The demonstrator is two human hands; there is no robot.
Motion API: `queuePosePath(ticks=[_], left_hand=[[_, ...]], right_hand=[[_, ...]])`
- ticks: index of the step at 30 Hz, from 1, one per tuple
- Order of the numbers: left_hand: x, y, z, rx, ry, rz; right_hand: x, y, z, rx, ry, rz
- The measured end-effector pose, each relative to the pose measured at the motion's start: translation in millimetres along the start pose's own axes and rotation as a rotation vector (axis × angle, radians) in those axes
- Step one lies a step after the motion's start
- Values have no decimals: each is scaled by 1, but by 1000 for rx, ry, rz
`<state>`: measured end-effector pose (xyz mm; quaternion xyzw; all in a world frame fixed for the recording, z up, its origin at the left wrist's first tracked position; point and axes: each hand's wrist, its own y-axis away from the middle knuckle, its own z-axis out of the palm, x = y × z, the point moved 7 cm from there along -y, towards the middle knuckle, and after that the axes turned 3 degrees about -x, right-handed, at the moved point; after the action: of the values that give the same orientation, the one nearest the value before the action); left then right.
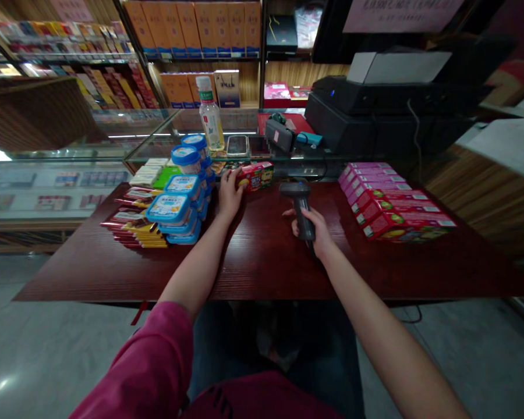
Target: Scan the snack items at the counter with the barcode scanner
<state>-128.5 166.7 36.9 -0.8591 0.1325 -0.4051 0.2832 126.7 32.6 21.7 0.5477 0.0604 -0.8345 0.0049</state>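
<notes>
My right hand [315, 228] grips a black handheld barcode scanner [303, 212] by its handle, the head pointing left above the dark wooden table [262, 267]. Toward the back of the table, my left hand [230, 195] is closed on the left end of a small red box [257, 176] with pictures on it. Just left of that hand stand stacked blue-lidded tubs [174, 209], some square and some round. At the right of the table, a row of red boxes [397, 215] lies in front of purple boxes [371, 177].
Yellow-and-brown packets [133, 227] are piled beside the tubs at left. On the glass counter behind stand a drink bottle [211, 119], a phone [238, 145] and a dark case [280, 137]. Black counter equipment [388, 125] fills the right rear. A wicker basket [30, 110] is at far left.
</notes>
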Motion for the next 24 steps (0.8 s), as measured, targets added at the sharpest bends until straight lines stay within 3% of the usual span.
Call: queuePosePath(ticks=[11, 17, 24], left_hand=[[44, 43, -21, -177, 41, 257], [52, 48, -21, -248, 49, 274], [53, 48, -21, -270, 11, 252]], right_hand=[[-18, 25, -13, 57, 21, -79], [-17, 55, -12, 25, 60, -39], [-19, 55, -7, 36, 98, -68]])
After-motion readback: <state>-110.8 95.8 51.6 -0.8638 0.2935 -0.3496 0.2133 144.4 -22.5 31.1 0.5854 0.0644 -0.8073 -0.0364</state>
